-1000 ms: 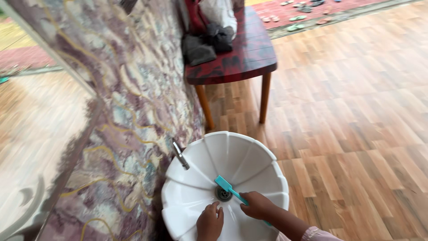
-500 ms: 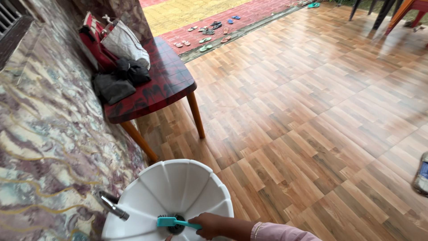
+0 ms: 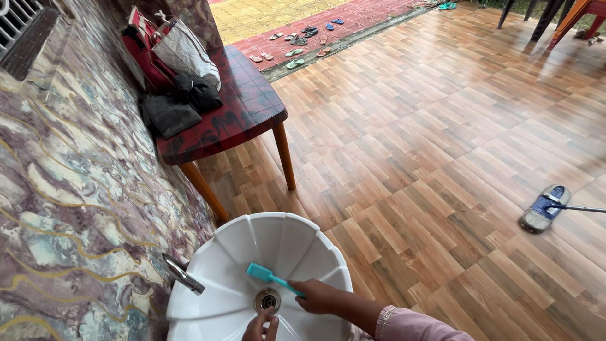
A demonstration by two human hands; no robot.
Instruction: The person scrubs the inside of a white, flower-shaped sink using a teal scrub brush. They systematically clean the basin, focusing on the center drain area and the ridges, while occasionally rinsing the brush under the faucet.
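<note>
My right hand (image 3: 319, 297) grips the handle of a teal brush (image 3: 268, 275), whose head rests against the inside of a white fluted sink (image 3: 252, 243), just above the metal drain (image 3: 267, 300). My left hand (image 3: 260, 327) shows only partly at the bottom edge, fingertips close to the drain, holding nothing that I can see. A chrome tap (image 3: 183, 275) juts out from the marbled wall (image 3: 69, 208) over the basin's left side.
A red table (image 3: 243, 107) with wooden legs stands against the wall behind the sink, carrying bags and dark cloth (image 3: 170, 113). A flat mop head (image 3: 544, 208) lies on the wood-pattern floor (image 3: 442, 139) at the right. Several sandals (image 3: 297, 44) lie on the red paving beyond.
The view tilted down slightly. The brush moved up off the drain onto the basin wall, my left hand came back into sight, and a mop slid in from the right.
</note>
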